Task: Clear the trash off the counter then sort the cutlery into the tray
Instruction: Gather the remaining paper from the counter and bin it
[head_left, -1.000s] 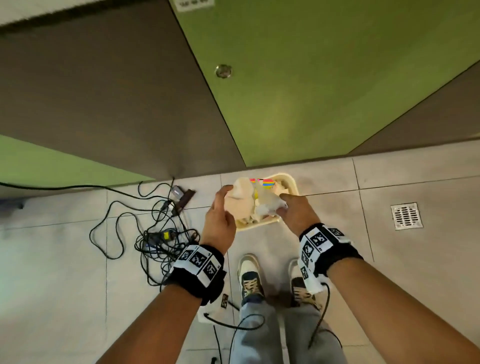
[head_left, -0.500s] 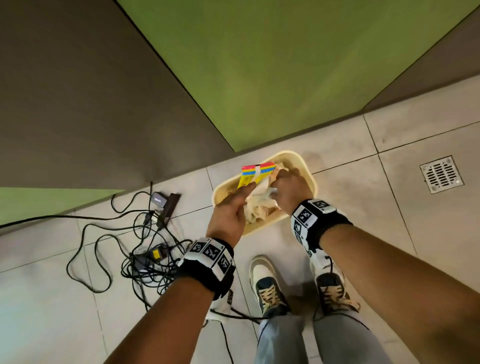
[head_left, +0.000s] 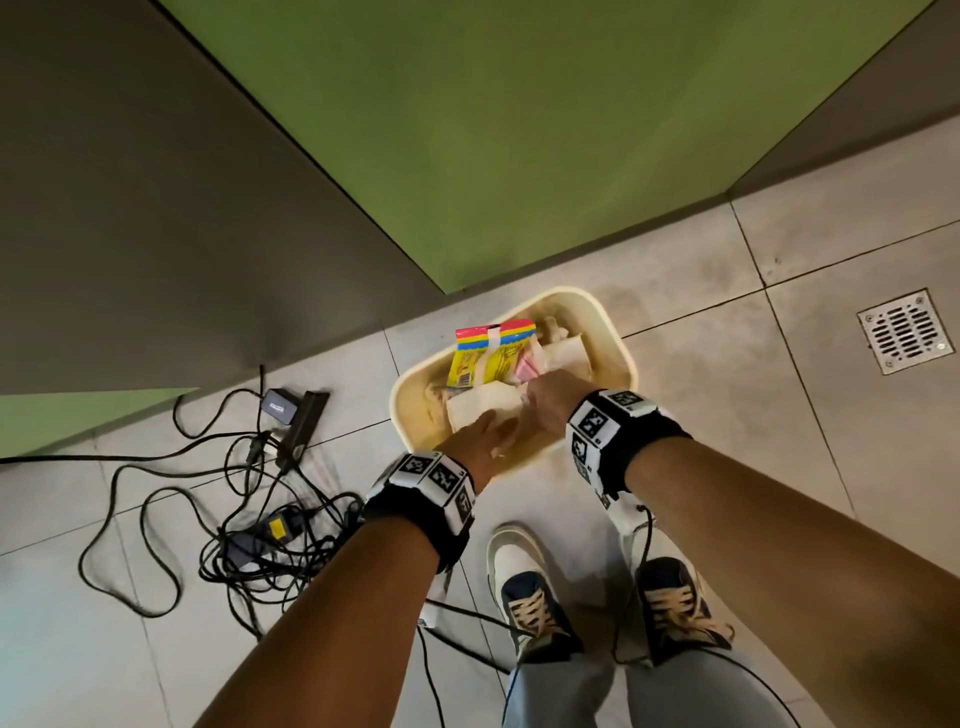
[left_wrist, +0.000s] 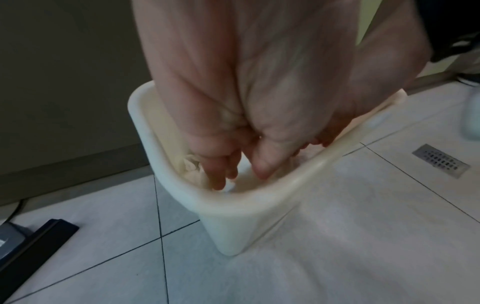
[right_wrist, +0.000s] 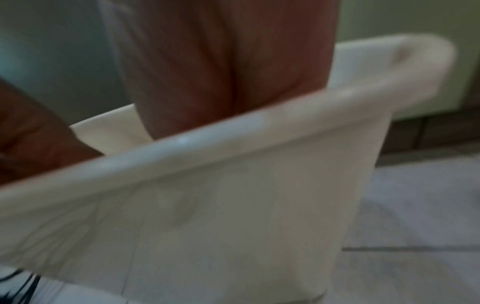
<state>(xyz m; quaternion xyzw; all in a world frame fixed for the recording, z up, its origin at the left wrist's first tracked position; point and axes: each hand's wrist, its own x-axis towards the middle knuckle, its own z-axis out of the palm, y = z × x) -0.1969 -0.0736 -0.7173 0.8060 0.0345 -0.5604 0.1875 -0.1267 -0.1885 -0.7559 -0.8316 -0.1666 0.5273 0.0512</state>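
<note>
A cream plastic bin (head_left: 615, 338) stands on the tiled floor, against the cabinet base. Inside it lie a yellow wrapper with rainbow stripes (head_left: 491, 356) and white crumpled paper (head_left: 480, 408). My left hand (head_left: 496, 434) reaches into the near side of the bin. In the left wrist view its fingers (left_wrist: 221, 172) point straight down onto the paper, just inside the bin's rim (left_wrist: 233, 203). My right hand (head_left: 543, 400) is also in the bin, on top of the trash. The rim (right_wrist: 233, 127) hides its fingers in the right wrist view.
A tangle of black cables and adapters (head_left: 249, 519) lies on the floor to the left. A metal floor drain (head_left: 906, 332) sits at the right. Green and brown cabinet fronts (head_left: 519, 130) rise behind the bin. My shoes (head_left: 530, 597) stand just short of it.
Both hands have dropped from above the bin down into it with the paper and wrapper. The left hand's fingers have straightened and the trash now lies in the bin.
</note>
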